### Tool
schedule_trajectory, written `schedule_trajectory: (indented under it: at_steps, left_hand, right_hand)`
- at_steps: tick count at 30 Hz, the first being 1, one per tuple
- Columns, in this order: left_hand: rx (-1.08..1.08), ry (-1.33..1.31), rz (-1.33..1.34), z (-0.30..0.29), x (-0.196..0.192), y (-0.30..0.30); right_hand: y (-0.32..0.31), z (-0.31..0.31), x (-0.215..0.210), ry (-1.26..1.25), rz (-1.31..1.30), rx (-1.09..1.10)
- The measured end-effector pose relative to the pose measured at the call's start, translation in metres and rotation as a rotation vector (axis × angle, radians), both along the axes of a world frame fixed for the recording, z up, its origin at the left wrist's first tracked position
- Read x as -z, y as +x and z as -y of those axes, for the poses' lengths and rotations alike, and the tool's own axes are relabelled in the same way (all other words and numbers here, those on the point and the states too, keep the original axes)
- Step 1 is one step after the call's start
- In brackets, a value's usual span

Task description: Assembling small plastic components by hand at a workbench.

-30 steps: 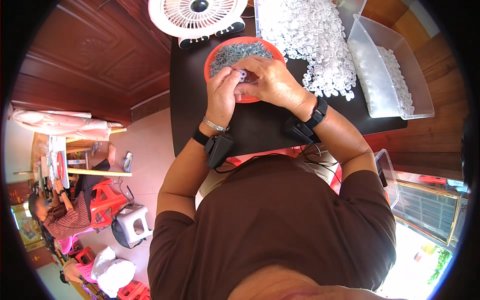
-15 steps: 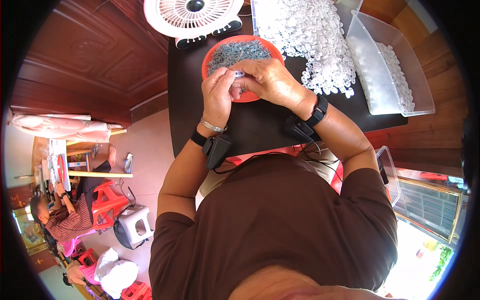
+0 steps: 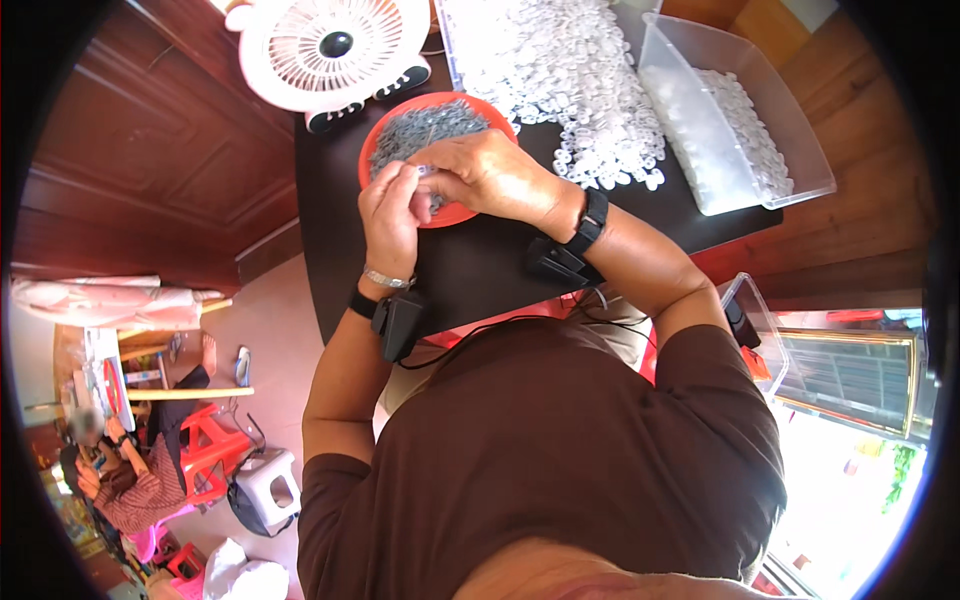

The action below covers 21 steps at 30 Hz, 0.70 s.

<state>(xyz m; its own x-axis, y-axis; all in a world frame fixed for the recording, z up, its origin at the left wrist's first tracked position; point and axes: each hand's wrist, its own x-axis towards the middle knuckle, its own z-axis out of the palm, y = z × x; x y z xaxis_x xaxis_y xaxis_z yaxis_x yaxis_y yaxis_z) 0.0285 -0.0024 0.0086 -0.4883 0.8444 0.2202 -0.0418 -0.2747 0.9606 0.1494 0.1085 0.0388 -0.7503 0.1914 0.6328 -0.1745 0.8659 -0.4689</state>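
My left hand (image 3: 390, 215) and my right hand (image 3: 482, 175) meet over the near part of a round orange-red bowl (image 3: 368, 165). The bowl holds a heap of small grey screw-like pieces (image 3: 425, 122). Between my fingertips shows a small white plastic piece (image 3: 424, 170), pinched by the left thumb and fingers. The right thumb and forefinger close against the same spot; whether they hold a grey piece too is hidden. To the right of the bowl spreads a big pile of white oval plastic pieces (image 3: 570, 80) with holes.
A clear plastic bin (image 3: 710, 180) with more white pieces stands right of the pile. A white fan (image 3: 337, 45) is at the back left of the black table (image 3: 480, 275). Cables hang by my lap. Far left, another person (image 3: 140, 470) sits near a red stool (image 3: 208, 455).
The whole view has shifted, so the table and hands appear further left and slightly lower. Both hands stay together over the bowl, and the white piece is now more covered by my fingers.
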Motion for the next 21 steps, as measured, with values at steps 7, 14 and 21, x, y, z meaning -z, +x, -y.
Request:
schedule_trajectory:
  at_steps: [7,14,21]
  left_hand:
    - [-0.027,0.025,-0.052,-0.001,0.000,-0.003]
    - [0.028,-0.003,-0.071,-0.003,0.001,-0.003]
    - [0.013,-0.042,-0.077,-0.002,0.001,-0.005]
  right_hand:
    - [0.065,-0.082,-0.044,0.229,-0.346,0.956]
    - [0.091,-0.097,-0.058,0.488,-0.541,1.191]
    - [0.049,-0.102,0.003,0.116,0.482,0.551]
